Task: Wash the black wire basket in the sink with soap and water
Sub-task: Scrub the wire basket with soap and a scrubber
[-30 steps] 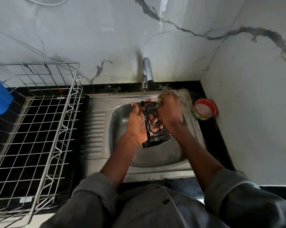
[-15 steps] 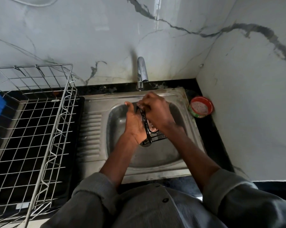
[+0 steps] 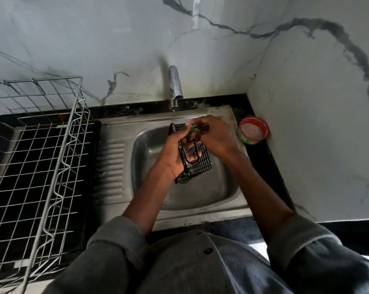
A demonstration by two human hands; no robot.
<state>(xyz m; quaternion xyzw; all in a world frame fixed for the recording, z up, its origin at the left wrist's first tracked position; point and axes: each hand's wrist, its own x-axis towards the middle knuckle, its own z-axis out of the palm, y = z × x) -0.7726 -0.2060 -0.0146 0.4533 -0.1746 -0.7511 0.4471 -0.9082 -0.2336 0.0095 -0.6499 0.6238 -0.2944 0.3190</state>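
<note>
Since the earlier frame the right hand [image 3: 216, 136] had moved to the upper rim of the black wire basket [image 3: 197, 160], pinching a green scrubber [image 3: 194, 129], while the left hand [image 3: 175, 160] gripped the basket over the sink [image 3: 232, 200]; the scrubbing step seemed in hand, and rinsing would need the tap [image 3: 175, 85] opened.

Wire basket [image 3: 197, 160] over the sink [image 3: 211, 196], rack [image 3: 41, 155] left, tub [image 3: 253, 130] right, tap [image 3: 175, 85] behind.

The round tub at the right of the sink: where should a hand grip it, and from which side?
Grip the tub by its side wall from above. It stands upright and open-topped beside the sink, with a wall close behind it, so the top is probably the freest approach.
</note>
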